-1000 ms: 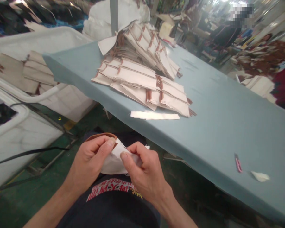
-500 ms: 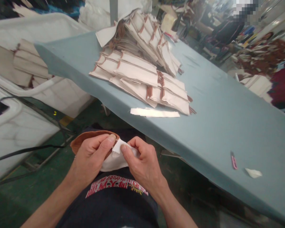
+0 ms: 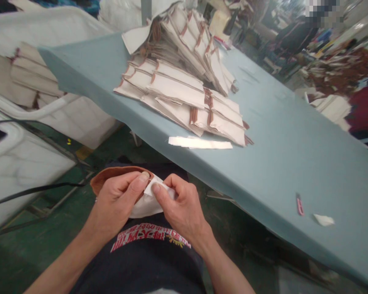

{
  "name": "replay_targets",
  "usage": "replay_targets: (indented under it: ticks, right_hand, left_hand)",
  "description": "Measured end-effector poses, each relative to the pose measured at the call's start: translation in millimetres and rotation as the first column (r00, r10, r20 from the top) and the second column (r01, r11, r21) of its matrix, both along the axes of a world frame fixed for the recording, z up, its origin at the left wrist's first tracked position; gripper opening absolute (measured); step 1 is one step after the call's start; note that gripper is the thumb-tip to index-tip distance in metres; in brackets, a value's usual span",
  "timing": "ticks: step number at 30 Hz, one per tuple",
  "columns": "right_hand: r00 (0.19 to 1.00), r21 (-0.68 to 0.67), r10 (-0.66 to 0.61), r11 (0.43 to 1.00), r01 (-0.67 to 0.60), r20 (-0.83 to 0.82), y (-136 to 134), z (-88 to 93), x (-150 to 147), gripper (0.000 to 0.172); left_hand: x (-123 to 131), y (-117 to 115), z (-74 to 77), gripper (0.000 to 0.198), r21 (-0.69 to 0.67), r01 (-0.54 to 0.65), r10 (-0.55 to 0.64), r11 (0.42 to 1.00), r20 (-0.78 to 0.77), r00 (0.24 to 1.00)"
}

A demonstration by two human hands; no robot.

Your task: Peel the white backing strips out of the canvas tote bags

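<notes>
Both hands work close together over my lap, below the near edge of the blue-grey table [image 3: 282, 134]. My left hand [image 3: 118, 202] pinches a small cream fabric piece with a brown trimmed edge [image 3: 110, 174]. My right hand [image 3: 179, 208] pinches the white corner of the same piece [image 3: 150, 188] between thumb and forefinger. A spread pile of cream fabric pieces with brown trim [image 3: 184, 90] lies on the table beyond my hands. A loose white strip [image 3: 200, 143] rests at the table edge just in front of the pile.
White bins [image 3: 33, 122] holding more cream pieces stand at the left, with a black cable [image 3: 33, 190] across the green floor. A small pink tag [image 3: 299, 204] and a white scrap [image 3: 323, 219] lie on the table at right. Another person sits at the far right.
My hands have drawn closer together on the fabric piece, and more of its brown trim shows by my left hand. The view has shifted slightly.
</notes>
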State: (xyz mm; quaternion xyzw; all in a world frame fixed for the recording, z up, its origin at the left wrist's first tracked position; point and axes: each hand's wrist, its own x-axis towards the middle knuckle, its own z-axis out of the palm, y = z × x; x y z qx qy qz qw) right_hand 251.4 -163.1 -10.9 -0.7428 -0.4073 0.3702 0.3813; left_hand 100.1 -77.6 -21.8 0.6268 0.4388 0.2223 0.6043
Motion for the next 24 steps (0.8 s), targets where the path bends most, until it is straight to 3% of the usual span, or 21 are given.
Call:
replay_targets:
  ticks: [10,18,24]
  right_hand:
    - [0.989,0.047,0.027,0.999,-0.020,-0.143,0,-10.3,-5,0.046]
    - [0.988,0.102,0.038,0.995,-0.024,-0.146,-2,-21.5,-6,0.046]
    - [0.987,0.128,0.042,0.992,-0.022,-0.157,-2,-24.9,-6,0.045]
  left_hand:
    - [-6,-4,-10.0,0.054,-0.101,-0.029,0.030,0.994,0.007,1.000]
    - [-6,-3,-19.0,0.060,-0.141,-0.030,0.034,0.990,0.023,0.999]
    - [-4,-4,-16.5,0.060,-0.128,-0.032,0.035,0.991,0.018,0.999]
